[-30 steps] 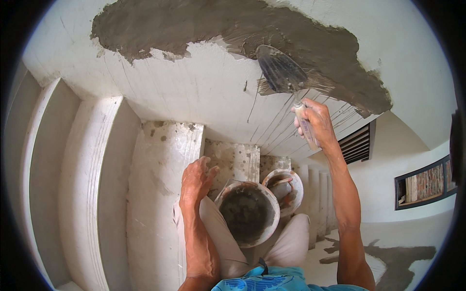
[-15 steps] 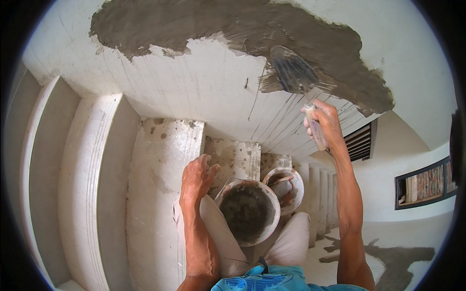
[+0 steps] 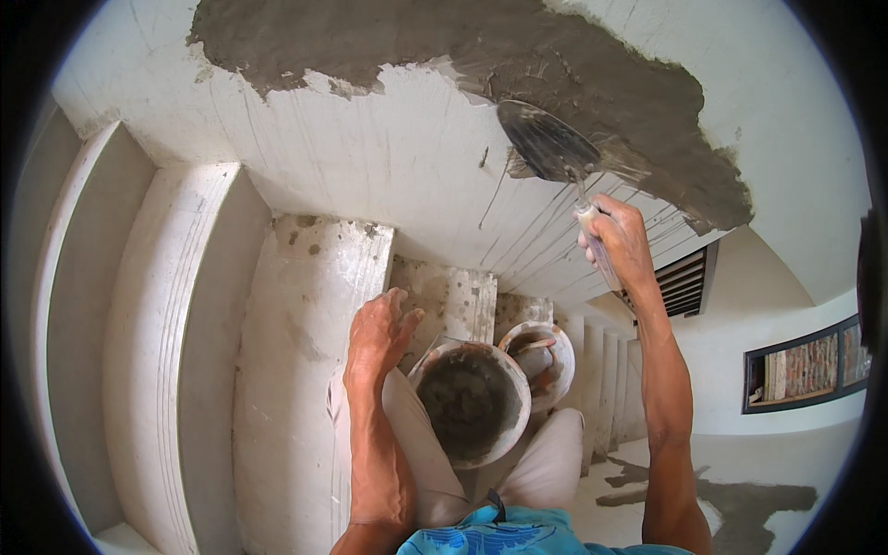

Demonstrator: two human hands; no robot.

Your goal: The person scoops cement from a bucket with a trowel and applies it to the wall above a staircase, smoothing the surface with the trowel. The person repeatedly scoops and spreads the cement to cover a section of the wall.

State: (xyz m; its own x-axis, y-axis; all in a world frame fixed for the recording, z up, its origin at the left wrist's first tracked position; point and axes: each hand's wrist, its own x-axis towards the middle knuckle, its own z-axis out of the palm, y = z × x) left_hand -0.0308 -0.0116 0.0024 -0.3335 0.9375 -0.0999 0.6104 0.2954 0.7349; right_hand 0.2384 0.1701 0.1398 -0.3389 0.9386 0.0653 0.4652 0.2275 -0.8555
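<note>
My right hand (image 3: 618, 239) is closed on the handle of a trowel (image 3: 548, 141); its dark, streaked blade lies on the lower edge of a wet grey plaster patch (image 3: 444, 37) on the white wall. My left hand (image 3: 377, 335) rests at my left knee, over the stair tread, fingers loosely bent, with nothing visible in it. Between my knees stands a pale bucket (image 3: 470, 402) of grey mortar, and just behind it a second bucket (image 3: 536, 365) with a tool inside, its shape partly hidden.
Pale steps (image 3: 213, 351) rise at the left; narrower ones (image 3: 601, 398) descend behind the buckets. A slatted opening (image 3: 675, 282) and a dark-framed window (image 3: 800, 370) sit at the right. Grey patches (image 3: 740, 499) mark the surface at lower right.
My right hand and trowel moved right along the patch edge; since then the blade has shifted back left and slightly down. The view tilted a little. My left hand stays at the knee.
</note>
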